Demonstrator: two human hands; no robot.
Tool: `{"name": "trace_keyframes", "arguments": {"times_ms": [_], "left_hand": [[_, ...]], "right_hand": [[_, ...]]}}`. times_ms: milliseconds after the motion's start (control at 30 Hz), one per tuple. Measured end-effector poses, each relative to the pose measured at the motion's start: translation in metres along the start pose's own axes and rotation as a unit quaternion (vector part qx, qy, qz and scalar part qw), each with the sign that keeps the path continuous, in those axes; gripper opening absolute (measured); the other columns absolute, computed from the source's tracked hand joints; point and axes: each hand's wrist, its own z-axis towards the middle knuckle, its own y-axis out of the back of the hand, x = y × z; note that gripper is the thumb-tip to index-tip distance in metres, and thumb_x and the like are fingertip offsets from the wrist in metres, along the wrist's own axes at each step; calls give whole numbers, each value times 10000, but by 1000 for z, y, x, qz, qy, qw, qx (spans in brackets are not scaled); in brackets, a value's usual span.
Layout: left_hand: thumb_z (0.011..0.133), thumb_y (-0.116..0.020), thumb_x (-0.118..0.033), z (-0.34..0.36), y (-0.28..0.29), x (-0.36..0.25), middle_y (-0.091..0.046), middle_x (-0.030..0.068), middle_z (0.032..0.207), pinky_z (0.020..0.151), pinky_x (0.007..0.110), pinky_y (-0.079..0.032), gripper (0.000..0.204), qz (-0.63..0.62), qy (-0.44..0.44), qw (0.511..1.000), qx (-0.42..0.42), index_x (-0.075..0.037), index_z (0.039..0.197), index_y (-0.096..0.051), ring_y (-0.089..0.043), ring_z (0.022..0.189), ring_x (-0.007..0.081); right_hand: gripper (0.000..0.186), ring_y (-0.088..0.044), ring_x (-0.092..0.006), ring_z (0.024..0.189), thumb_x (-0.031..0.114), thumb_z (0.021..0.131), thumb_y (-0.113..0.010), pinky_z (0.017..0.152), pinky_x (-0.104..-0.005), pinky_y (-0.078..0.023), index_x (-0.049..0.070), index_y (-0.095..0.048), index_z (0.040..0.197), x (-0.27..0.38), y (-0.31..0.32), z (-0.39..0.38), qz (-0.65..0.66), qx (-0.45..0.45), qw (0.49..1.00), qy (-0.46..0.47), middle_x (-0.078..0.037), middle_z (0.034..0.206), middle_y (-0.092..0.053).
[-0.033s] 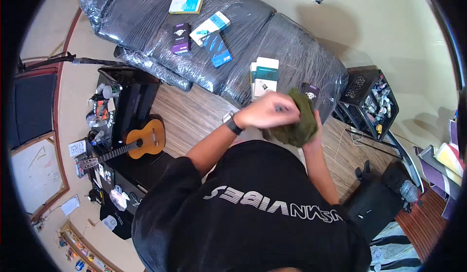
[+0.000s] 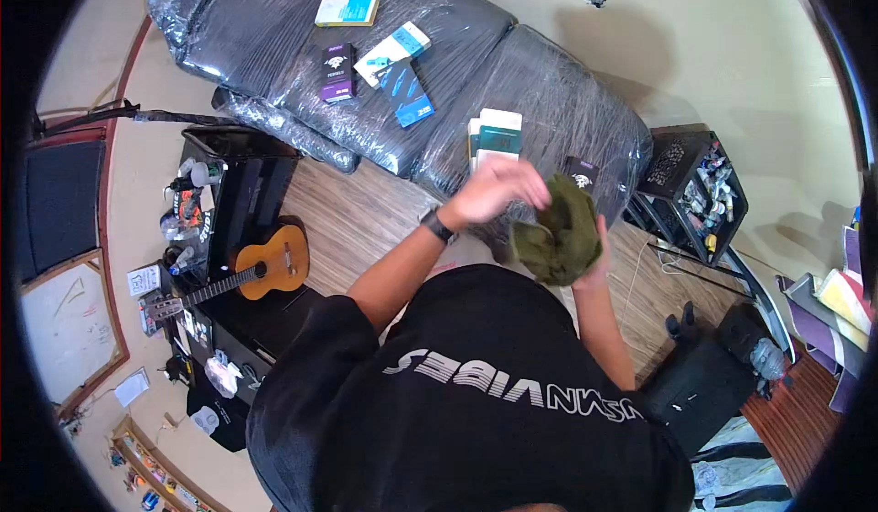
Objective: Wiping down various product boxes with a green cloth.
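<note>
A wood-look floor [image 2: 338,192] ran along the front of a dark sofa [image 2: 558,82] wrapped in clear plastic. Before the right end of the sofa, seen from the person's side, was a green cloth [image 2: 560,242], bunched and folded. The right hand [image 2: 596,263] gripped its outer edge. The left hand [image 2: 497,192] was just beside it, fingers loosely extended with nothing visible in them; whether the fingertips touched the cloth could not be told.

Handling it well probably called for a steady right grip under the folds — and a light left pinch on one layer at a time, to avoid dragging the rest.

On the sofa's right seat lay white-and-teal boxes [image 2: 499,132] and a dark box [image 2: 583,172]. Farther left on the sofa were a blue box [image 2: 407,94], a black-and-purple box [image 2: 337,73] and others, their contents hidden. Just past the sofa's right end, a black rack [image 2: 672,164] held jumbled small items [image 2: 713,187], too small to identify.
</note>
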Motion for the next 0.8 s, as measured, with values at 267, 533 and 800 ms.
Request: {"name": "trace_keyframes", "arguments": {"times_ms": [267,533,800], "left_hand": [[611,-911,-559,61,88,172,-422,329,1414,1106,501,-389,1211,551,123,669,-483,-4,1496,-299,-450,1311,460],[630,-938,-322,71,62,162,-473,273,1326,1051,510,-438,1010,472,142,722,-486,-86,1417,-351,-483,1262,460],[584,-985,-296,29,84,153,-649,207,1253,1015,424,-507,1106,310,198,761,-534,-56,1382,-257,-639,1183,354]], "right_hand": [[741,-461,-386,1390,626,1027,-371,1140,-576,-388,85,-410,1532,21,11,-72,4,-89,991,102,-161,1547,-452],[736,-451,-382,1399,619,1030,-367,1156,-566,-370,86,-407,1535,37,31,-67,1,-71,989,133,-153,1550,-451],[721,-491,-378,1371,617,1031,-367,1147,-549,-386,89,-445,1516,58,11,-37,-9,8,998,68,-154,1516,-499]]}}
